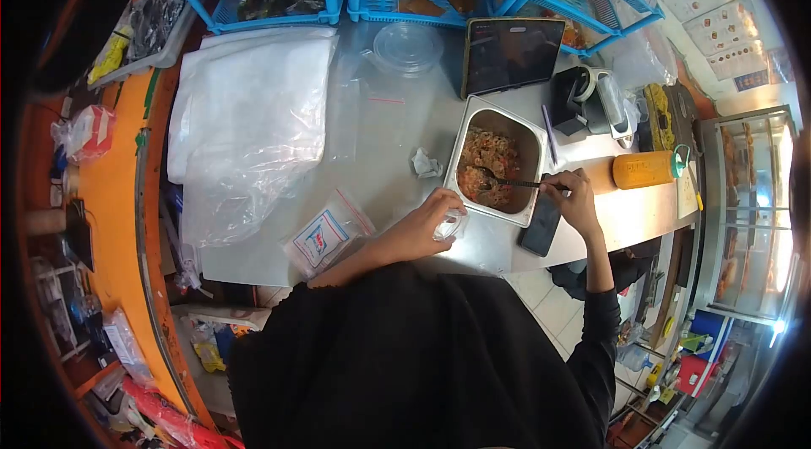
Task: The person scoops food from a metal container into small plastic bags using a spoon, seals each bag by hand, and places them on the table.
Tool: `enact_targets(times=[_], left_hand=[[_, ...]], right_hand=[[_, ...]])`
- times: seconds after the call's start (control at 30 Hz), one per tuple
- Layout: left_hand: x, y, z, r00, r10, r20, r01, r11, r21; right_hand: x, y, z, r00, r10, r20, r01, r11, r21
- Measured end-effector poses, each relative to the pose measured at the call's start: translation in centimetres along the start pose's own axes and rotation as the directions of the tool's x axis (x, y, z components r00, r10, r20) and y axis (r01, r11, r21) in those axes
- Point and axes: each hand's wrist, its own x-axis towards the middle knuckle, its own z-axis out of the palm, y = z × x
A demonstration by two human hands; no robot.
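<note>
A person stands at a steel worktop [389, 132], seen from above; the left hand [420, 229] pinches a small clear bag [452, 225] between curled fingers, just beside the near corner of a metal tray [541, 135]; the tray holds reddish-brown cooked food [490, 157]; the right hand [577, 195] has its fingers closed around the handle of a dark spoon [507, 181], whose bowl rests in the food; a phone [541, 225] lies under that hand; a tablet [514, 52] leans behind the tray; an orange bottle [644, 168] lies to the right; clear plastic sheets [245, 111] and a labelled pouch [325, 238] sit to the left.
</note>
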Motion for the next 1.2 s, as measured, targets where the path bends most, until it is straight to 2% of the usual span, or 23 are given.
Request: enact_targets(times=[0.1,0.23,0.3,0.33,0.37,0.4,0.43,0.47,0.53,0.57,0.6,0.67,0.7,0.77,0.8,0.87,0.97,1.1,1.17,1.2], left_hand=[[-0.2,0.2,-0.4,1.000,-0.001,0.025,0.001,1.000,-0.019],[-0.9,0.4,-1.1,0.999,-0.026,0.030,0.027,0.998,-0.050],[-1.1,0.2,-1.0,0.999,-0.032,0.023,0.033,0.998,-0.061],[-1.2,0.0,-0.8,0.995,-0.095,0.000,0.092,0.961,-0.262],[-1.3,-0.3,-0.7,0.987,-0.162,-0.011,0.139,0.881,-0.452],[-1.3,-0.6,-0.6,0.987,-0.161,-0.013,0.138,0.882,-0.450],[-1.4,-1.0,-0.7,0.984,-0.179,-0.022,0.149,0.875,-0.460],[-1.5,-1.1,-0.8,0.980,-0.198,-0.033,0.159,0.868,-0.471],[-1.5,-0.9,-1.2,0.973,-0.219,-0.076,0.157,0.866,-0.474],[-1.5,-0.8,-1.3,0.964,-0.240,-0.111,0.159,0.863,-0.480],[-1.6,-0.8,-1.5,0.965,-0.237,-0.112,0.156,0.863,-0.481],[-1.6,-1.0,-1.8,0.959,-0.236,-0.157,0.150,0.892,-0.426],[-1.6,-0.9,-2.0,0.959,-0.234,-0.160,0.147,0.892,-0.428],[-1.5,-0.7,-2.4,0.945,-0.266,-0.193,0.144,0.864,-0.483],[-1.5,-0.6,-2.5,0.943,-0.266,-0.198,0.142,0.863,-0.485],[-1.3,-0.6,-2.6,0.940,-0.251,-0.232,0.080,0.822,-0.563],[-1.4,-1.0,-2.8,0.934,-0.255,-0.252,0.069,0.817,-0.572],[-1.5,-1.2,-3.1,0.923,-0.311,-0.227,0.111,0.779,-0.617],[-1.4,-1.1,-3.1,0.911,-0.307,-0.274,0.095,0.805,-0.585],[-1.3,-1.2,-3.1,0.911,-0.307,-0.274,0.095,0.805,-0.586]], right_hand=[[-0.4,0.1,-0.1,0.998,-0.033,-0.046,0.036,0.998,0.054],[-0.7,-1.2,0.0,0.997,-0.024,-0.078,0.025,1.000,0.006],[-0.6,-2.4,0.4,0.959,-0.189,-0.210,0.120,0.946,-0.301],[-0.6,-2.7,0.9,0.959,-0.188,-0.212,0.119,0.946,-0.301],[-0.6,-2.8,1.4,0.932,-0.289,-0.219,0.193,0.906,-0.376],[-0.5,-3.0,1.8,0.895,-0.389,-0.218,0.262,0.854,-0.450],[-0.6,-3.2,2.0,0.888,-0.433,-0.157,0.332,0.838,-0.434],[-0.7,-3.4,2.0,0.885,-0.438,-0.158,0.336,0.835,-0.435],[-0.8,-3.7,2.1,0.913,-0.402,-0.076,0.356,0.872,-0.337],[-0.8,-4.1,1.7,0.921,-0.382,-0.081,0.349,0.898,-0.266],[-0.8,-4.1,1.3,0.920,-0.383,-0.080,0.350,0.897,-0.269],[-0.8,-3.8,0.7,0.975,-0.222,-0.020,0.219,0.970,-0.107],[-0.8,-3.5,0.7,0.974,-0.224,-0.018,0.221,0.969,-0.111],[-0.8,-2.7,1.0,0.999,-0.037,-0.033,0.038,0.999,0.023],[-0.8,-2.1,1.2,0.999,-0.041,-0.030,0.042,0.999,0.021],[-1.0,-1.0,1.8,0.988,0.154,0.031,-0.157,0.975,0.155],[-1.4,0.0,2.0,0.972,0.229,0.044,-0.233,0.954,0.190],[-2.0,0.1,1.6,0.970,0.244,-0.008,-0.238,0.952,0.191],[-2.1,-0.6,1.2,0.986,0.123,-0.113,-0.110,0.987,0.116],[-2.2,-0.9,1.1,0.986,0.124,-0.112,-0.111,0.987,0.115]])
